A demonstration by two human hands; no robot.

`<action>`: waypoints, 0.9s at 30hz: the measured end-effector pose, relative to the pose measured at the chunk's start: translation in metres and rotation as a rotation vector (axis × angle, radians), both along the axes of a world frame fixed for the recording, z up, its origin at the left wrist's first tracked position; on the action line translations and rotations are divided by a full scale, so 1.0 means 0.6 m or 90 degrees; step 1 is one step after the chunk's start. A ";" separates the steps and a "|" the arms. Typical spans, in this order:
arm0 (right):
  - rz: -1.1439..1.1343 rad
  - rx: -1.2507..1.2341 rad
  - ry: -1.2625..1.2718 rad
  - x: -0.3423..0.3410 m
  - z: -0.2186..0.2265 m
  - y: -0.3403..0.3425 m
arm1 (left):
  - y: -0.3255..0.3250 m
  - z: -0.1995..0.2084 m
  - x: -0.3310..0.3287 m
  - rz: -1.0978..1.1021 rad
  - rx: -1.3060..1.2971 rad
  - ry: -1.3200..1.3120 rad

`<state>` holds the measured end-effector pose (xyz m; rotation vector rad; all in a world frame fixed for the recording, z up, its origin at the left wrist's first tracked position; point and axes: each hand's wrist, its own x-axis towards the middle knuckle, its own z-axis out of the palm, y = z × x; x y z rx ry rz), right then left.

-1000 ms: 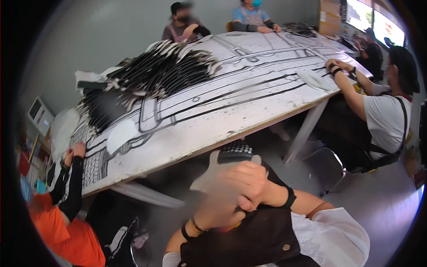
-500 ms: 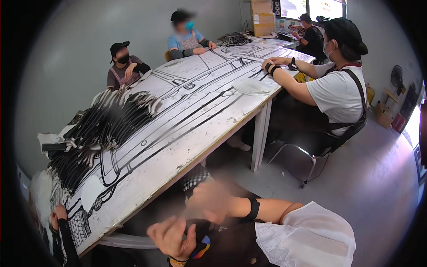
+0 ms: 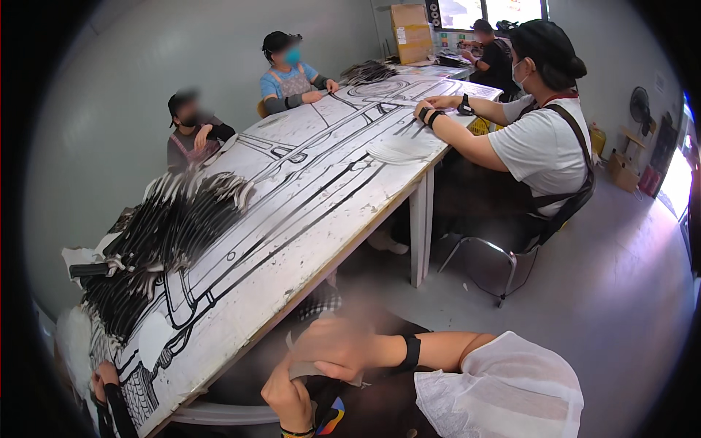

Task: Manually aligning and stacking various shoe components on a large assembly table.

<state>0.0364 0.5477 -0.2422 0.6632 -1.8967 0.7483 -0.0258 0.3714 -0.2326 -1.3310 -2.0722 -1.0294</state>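
Observation:
My hands are together low in the picture, in front of my dark clothing and below the table's near edge. My left hand [image 3: 287,393], with a beaded bracelet at the wrist, has its fingers curled on a thin, pale grey, cloth-like piece [image 3: 307,369]. My right hand [image 3: 339,349], with a black band on the wrist, is closed over the same piece from above. A blur covers part of the right hand, and the piece's full shape is hidden by my fingers.
A long white table [image 3: 252,321] with black line drawings runs away to the right. Black, pale-edged strips lie in a large heap [image 3: 186,223] at its left. Several co-workers sit around it. A white disc-like stack [image 3: 398,151] lies near the right edge, by a chair [image 3: 504,255].
My left hand has moved right to meet my right hand. Its fingers were spread and are now closed on the pale piece. The whole view has shifted slightly.

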 end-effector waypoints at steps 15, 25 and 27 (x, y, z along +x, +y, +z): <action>0.109 -0.071 -0.138 0.005 0.029 0.014 | -0.006 -0.013 -0.002 -0.030 0.030 -0.008; 0.029 -0.050 -0.100 0.010 0.013 0.013 | 0.005 -0.013 0.012 -0.068 -0.008 -0.043; 0.014 -0.055 -0.104 0.010 0.010 0.013 | 0.003 -0.015 0.013 -0.070 -0.026 -0.064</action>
